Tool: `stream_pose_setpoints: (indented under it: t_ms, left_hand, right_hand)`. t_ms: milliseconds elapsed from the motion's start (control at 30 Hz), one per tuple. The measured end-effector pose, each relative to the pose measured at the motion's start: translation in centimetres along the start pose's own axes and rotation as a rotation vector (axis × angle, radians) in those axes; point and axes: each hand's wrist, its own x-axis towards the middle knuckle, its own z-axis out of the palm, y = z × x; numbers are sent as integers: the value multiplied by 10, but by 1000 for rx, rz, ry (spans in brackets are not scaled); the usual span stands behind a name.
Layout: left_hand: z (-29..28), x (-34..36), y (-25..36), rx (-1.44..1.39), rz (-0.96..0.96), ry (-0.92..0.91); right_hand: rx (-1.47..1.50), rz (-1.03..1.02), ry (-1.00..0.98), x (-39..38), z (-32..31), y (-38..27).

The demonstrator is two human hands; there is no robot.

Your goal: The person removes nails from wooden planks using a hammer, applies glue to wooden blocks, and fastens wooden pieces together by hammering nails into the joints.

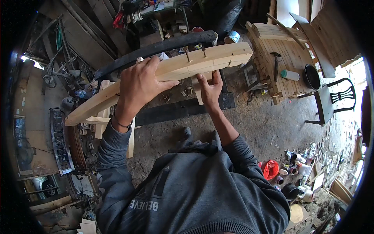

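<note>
A long, pale wooden beam point(167, 72) slants across in front of me, rising to the right. Pencil lines cross it, and small dark holes dot its right end. Two nails point(188, 55) stand partly driven into its upper face. My left hand point(141, 80) is closed over the beam left of the nails, its thumb stretched along the near side. Beneath the beam, by the marked lines, a short wooden piece point(197, 91) points down toward me. My right hand point(211, 90) grips this piece close to the beam, thumb in front; the other fingertips are partly hidden.
At the right, a slatted wooden bench point(265, 64) carries a hammer point(276, 64), a pale green bottle point(290, 75) and a black bowl point(311, 77). A black chair point(343, 95) stands beyond. A dark curved beam point(156, 48) lies behind the pale one. Clutter surrounds a red bag point(271, 170).
</note>
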Motion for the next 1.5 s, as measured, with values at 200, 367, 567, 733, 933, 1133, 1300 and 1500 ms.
stream_pose_setpoints:
  t_ms: [200, 367, 567, 733, 933, 1133, 1300, 1500]
  left_hand:
    - [-1, 0, 2, 4, 23, -3]
    - [0, -1, 2, 8, 8, -34]
    - [-1, -2, 1, 4, 29, -6]
    - [-1, -3, 2, 16, 13, -4]
    - [4, -4, -1, 19, 48, 52]
    - [2, 0, 1, 30, 40, 27]
    - [2, -1, 0, 26, 46, 26]
    - [2, 1, 1, 42, 53, 28]
  right_hand:
    - [-63, 45, -59, -1, -11, 4]
    - [-41, 25, -45, -2, -8, 1]
    - [-87, 47, -85, -2, -11, 2]
    - [-70, 57, -89, -1, -10, -2]
    - [-53, 69, -92, -1, -11, -1]
    - [-60, 87, -114, 2, -12, -3]
    - [-83, 94, -118, 3, -13, 0]
    - [-140, 102, -131, 4, -16, 2]
